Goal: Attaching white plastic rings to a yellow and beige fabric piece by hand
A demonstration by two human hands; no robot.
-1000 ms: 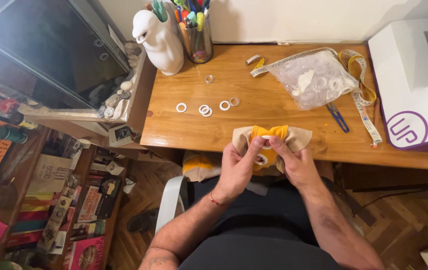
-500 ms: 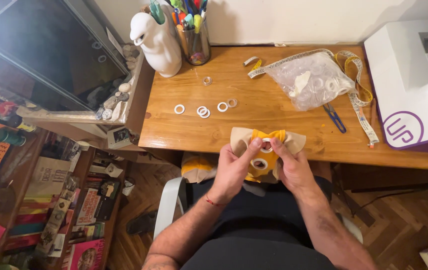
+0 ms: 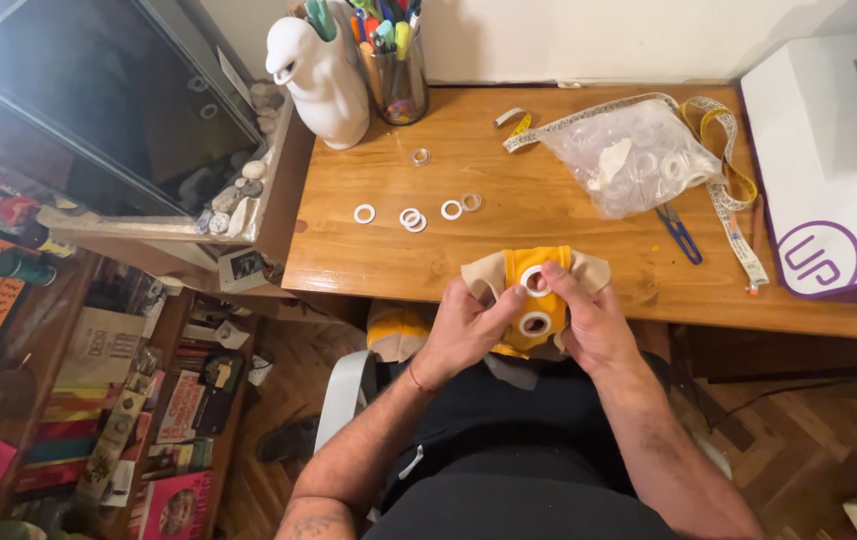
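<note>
While books (image 3: pixel 99 420) fill the low shelves at the far left, a glass cabinet (image 3: pixel 99 110) stands above them. Next comes the wooden desk (image 3: pixel 549 215). At its far left corner sits a white bird-shaped jug (image 3: pixel 321 75), and a pen cup (image 3: pixel 396 70) full of bright pens stands just beside it. A row of small white rings (image 3: pixel 414 215) lies on the desk, nearer to the person.

At the near edge of the desk, the left hand (image 3: pixel 464 335) is closed on the left side of a yellow and tan cloth piece (image 3: pixel 537 290). Two white rings sit on the cloth. The right hand (image 3: pixel 594 325) grips the right side, with a finger on the top ring (image 3: pixel 536 281).

Farther right lies a clear plastic bag (image 3: pixel 639 155) of rings, with a measuring tape (image 3: pixel 734 205) curling around it. Blue scissors (image 3: pixel 684 235) lie near the bag. A white sewing machine (image 3: pixel 834 160) sits at the far right.
</note>
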